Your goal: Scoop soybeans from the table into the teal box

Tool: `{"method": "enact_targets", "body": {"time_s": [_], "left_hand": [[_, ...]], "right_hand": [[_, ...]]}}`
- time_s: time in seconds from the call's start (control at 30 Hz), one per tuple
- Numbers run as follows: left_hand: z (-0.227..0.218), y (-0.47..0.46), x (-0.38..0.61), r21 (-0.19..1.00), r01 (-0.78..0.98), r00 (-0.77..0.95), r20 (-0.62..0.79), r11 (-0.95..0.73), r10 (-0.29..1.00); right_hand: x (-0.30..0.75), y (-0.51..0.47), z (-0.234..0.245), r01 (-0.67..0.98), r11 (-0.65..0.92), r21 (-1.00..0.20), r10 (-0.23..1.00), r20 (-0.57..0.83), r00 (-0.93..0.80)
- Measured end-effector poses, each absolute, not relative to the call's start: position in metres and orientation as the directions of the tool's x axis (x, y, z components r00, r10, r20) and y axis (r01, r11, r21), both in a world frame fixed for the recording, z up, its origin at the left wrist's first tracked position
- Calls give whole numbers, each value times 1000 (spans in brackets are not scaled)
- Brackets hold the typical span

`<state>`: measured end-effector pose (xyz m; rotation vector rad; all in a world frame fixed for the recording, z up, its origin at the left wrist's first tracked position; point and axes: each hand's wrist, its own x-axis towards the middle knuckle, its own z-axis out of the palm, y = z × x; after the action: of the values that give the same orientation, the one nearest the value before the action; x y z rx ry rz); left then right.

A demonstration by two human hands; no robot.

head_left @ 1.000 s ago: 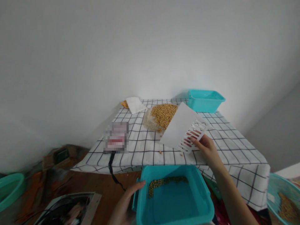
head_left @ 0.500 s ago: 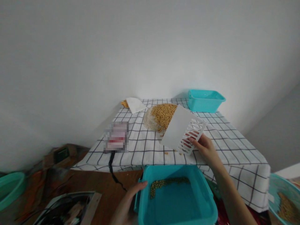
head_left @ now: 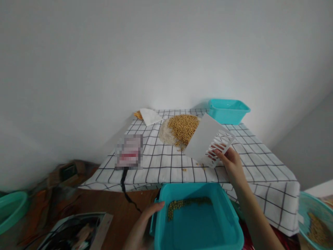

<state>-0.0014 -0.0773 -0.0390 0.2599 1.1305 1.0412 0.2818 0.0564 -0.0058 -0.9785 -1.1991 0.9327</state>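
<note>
My right hand [head_left: 230, 161] grips a white plastic scoop [head_left: 205, 140] by its slotted end, held tilted above the checked tablecloth [head_left: 161, 163] next to a heap of yellow beans [head_left: 182, 127]. A few loose beans [head_left: 185, 169] lie on the cloth below the scoop. My left hand [head_left: 148, 215] holds the left rim of a turquoise tub [head_left: 231, 229] below the table's near edge. A short line of beans [head_left: 182, 203] lies inside that tub.
A second turquoise tub [head_left: 227, 110] stands at the table's far right corner. A white cloth [head_left: 150, 116] lies at the far left, a blurred packet [head_left: 129, 152] nearer. A green basin [head_left: 11, 210] sits on the floor left, and a basin with beans [head_left: 316, 222] sits right.
The scoop has lifted slightly and shifted right, away from the table's near edge. A few more loose beans lie on the cloth. My left hand stays on the tub's rim.
</note>
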Motion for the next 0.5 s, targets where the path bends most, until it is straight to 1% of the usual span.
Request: {"method": "enact_targets", "body": {"time_s": [0.13, 0.27, 0.3, 0.4, 0.5], "left_hand": [[-46, -75, -1, 670, -473, 12, -644, 572, 765], [-47, -76, 0, 617, -515, 100, -646, 595, 757], [-48, -77, 0, 620, -518, 108, -637, 590, 763], [-55, -79, -4, 715, -459, 37, -577, 527, 816], [-65, -79, -9, 817, -366, -2, -480, 446, 877]], "right_hand": [[281, 53, -5, -48, 305, -951, 949, 300, 101], [280, 51, -5, -39, 288, -957, 957, 287, 29], [280, 51, -5, -35, 287, -957, 958, 286, 12], [280, 51, -5, -42, 278, -960, 959, 280, -38], [282, 51, -6, -50, 276, -960, 956, 279, -85]]}}
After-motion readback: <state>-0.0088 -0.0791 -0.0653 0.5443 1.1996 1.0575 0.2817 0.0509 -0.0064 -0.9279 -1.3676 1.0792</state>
